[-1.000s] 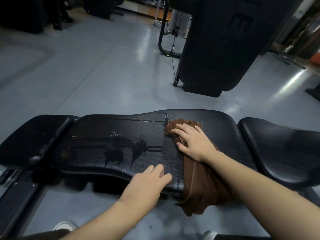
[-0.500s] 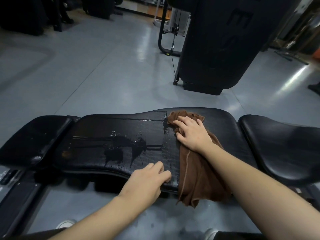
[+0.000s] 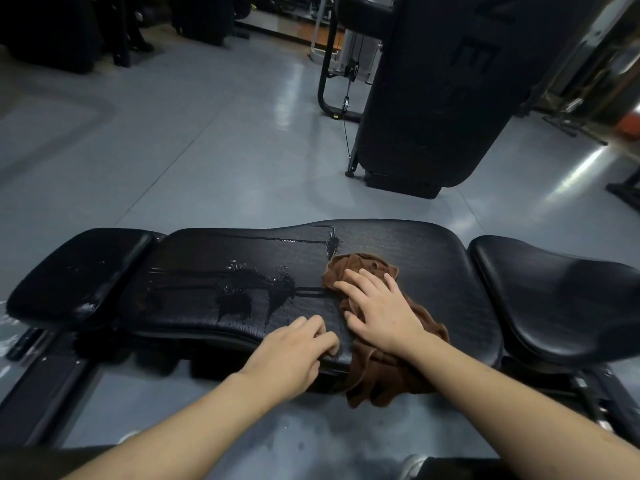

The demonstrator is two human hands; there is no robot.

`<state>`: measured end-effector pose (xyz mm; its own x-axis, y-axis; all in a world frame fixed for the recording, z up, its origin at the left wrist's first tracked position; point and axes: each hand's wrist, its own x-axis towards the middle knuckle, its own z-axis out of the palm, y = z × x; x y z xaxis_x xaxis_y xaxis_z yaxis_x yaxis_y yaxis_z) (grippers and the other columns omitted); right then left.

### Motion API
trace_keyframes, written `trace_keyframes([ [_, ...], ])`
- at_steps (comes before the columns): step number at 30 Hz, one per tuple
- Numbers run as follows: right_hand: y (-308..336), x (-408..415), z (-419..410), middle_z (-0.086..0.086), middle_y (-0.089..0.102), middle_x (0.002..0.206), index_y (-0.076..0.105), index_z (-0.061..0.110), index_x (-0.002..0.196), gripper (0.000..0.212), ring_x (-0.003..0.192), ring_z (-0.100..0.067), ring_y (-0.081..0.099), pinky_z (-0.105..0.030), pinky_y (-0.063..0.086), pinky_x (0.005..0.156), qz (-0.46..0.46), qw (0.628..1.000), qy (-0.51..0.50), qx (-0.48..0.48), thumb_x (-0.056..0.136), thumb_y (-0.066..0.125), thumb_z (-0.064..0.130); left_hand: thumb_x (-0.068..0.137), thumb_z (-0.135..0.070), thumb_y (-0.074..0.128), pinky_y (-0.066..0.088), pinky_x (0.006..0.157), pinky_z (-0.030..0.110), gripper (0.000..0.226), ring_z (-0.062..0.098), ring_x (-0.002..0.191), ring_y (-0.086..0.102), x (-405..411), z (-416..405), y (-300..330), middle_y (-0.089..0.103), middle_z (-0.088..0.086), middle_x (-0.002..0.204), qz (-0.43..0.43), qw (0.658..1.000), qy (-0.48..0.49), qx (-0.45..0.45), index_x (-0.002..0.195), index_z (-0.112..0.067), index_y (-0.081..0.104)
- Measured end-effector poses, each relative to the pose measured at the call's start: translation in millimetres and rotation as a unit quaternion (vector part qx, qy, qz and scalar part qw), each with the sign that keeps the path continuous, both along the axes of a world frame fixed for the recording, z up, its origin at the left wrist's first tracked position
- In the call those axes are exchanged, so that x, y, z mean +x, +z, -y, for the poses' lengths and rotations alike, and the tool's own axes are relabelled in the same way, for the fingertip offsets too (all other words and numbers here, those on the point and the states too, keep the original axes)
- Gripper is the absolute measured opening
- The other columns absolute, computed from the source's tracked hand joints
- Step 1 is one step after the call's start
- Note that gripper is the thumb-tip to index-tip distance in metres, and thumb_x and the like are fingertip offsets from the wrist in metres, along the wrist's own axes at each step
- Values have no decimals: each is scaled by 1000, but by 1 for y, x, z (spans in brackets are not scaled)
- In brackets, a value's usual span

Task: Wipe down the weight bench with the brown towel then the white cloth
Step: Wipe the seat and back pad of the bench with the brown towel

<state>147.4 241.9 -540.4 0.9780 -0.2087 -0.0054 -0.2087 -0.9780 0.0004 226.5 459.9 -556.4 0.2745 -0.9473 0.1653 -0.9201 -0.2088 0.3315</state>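
Observation:
The black weight bench (image 3: 426, 258) lies crosswise in front of me, with a wet puddle (image 3: 249, 289) shining on the left half of its middle pad. A brown towel (image 3: 367, 268) is bunched on the pad and hangs over the near edge. My right hand (image 3: 377, 310) presses flat on the towel, fingers spread. My left hand (image 3: 294, 351) rests on the pad's near edge, fingers curled over it, just left of the towel. No white cloth is in view.
A smaller black pad (image 3: 79, 271) adjoins on the left and a seat pad (image 3: 561, 296) on the right. A large black gym machine (image 3: 443, 91) stands behind on the grey floor (image 3: 194, 140). The bench's frame rails (image 3: 38, 393) run low at both sides.
My right hand drew the towel back toward me across the pad after pushing it to the far edge. The left hand stayed on the near edge.

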Motion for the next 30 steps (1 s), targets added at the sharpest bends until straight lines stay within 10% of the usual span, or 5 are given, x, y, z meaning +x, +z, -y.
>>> trace_keyframes([
  [5, 0, -3, -2, 8, 28, 163, 37, 38, 151, 67, 152, -18, 19, -54, 14, 122, 1, 1000, 7, 0, 87, 28, 55, 87, -28, 57, 45, 87, 33, 29, 17, 100, 45, 5, -2, -2, 43, -7, 113, -2, 1000, -7, -18, 114, -32, 45],
  [30, -4, 93, 36, 5, 34, 160, 40, 36, 149, 67, 150, -21, 25, -57, 16, 120, 12, 999, -37, 0, 87, 27, 57, 91, -38, 57, 44, 88, 25, 23, 12, 103, 46, 55, -56, -23, 44, -12, 114, -18, 994, 91, -51, 111, -27, 53],
])
